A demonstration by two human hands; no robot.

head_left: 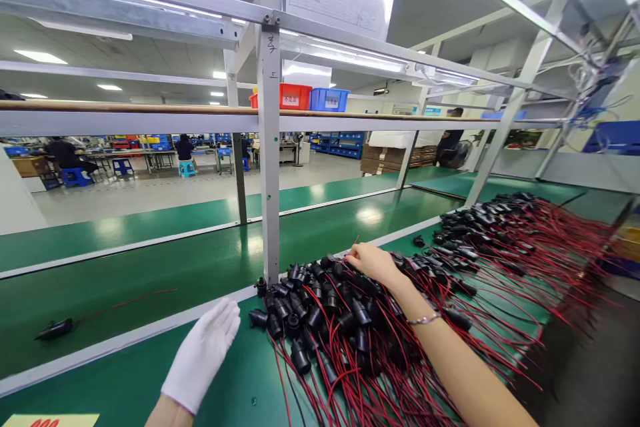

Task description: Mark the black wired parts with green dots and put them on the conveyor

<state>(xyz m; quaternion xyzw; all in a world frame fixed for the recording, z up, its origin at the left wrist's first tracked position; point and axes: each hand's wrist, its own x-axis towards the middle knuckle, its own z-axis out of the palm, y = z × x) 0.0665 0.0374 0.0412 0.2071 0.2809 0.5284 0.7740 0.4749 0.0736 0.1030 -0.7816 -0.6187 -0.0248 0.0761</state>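
Head view: gloved left hand (204, 352) is flat, fingers extended, nothing visible in it, left of the black wired parts (361, 313) heaped on the green worktop (125, 377). Bare right hand (373, 263) curls at the heap's far edge; from here I can't tell whether its grip pinches anything. Red leads (515, 318) look tangled, so tugging one could drag neighbours, perhaps over the right edge.

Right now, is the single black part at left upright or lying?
Lying: the black part rests lengthwise on the green surface, red wire stretched rightward.
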